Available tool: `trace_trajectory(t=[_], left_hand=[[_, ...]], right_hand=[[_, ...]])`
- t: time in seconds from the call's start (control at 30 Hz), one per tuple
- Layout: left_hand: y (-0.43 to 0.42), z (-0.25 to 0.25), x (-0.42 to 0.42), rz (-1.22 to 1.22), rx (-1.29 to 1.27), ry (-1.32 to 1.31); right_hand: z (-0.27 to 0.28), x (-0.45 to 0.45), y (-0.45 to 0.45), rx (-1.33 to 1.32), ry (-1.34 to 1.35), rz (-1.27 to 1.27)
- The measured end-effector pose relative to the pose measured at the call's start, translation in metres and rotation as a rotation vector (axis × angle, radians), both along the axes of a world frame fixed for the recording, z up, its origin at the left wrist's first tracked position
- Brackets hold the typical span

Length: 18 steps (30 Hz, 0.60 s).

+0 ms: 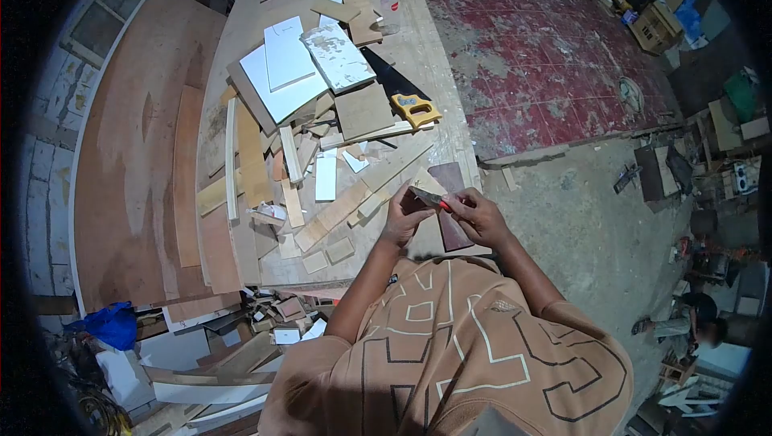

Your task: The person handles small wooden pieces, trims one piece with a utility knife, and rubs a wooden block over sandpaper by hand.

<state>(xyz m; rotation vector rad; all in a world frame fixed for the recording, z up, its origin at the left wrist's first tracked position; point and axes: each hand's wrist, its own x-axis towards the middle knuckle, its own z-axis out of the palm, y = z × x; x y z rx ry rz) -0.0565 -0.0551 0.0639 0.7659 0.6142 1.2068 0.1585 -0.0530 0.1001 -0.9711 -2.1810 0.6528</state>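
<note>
In front of my chest, my right hand (pixel 476 217) is closed on a small tool (pixel 429 196) with a dark, flat metal end and a red handle. Its exact kind is too small to tell. My left hand (pixel 403 215) is curled at the dark end of this tool, thumb toward it; what its fingers grip is hidden. Beneath the hands, on the table, lies a dark reddish-brown board (pixel 457 231). A pale wood piece (pixel 425 181) shows just beyond the fingers.
Wood offcuts and white panels (pixel 291 51) are piled on the worktable (pixel 446 74). A handsaw with a yellow handle (pixel 415 111) lies at the right, a plastic bottle (pixel 389 6) farther back. Scraps (pixel 277 311) fill the floor at lower left. Another person (pixel 691 323) is at far right.
</note>
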Motion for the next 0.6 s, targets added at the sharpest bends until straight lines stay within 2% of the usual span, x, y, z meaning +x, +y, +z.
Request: trace_trajectory(t=[0.6], left_hand=[[0.0003,0.0058,0.0025,-0.004,-0.003,0.043]], right_hand=[[-0.0038,0.0003,-0.0005,0.005,-0.015,0.008]])
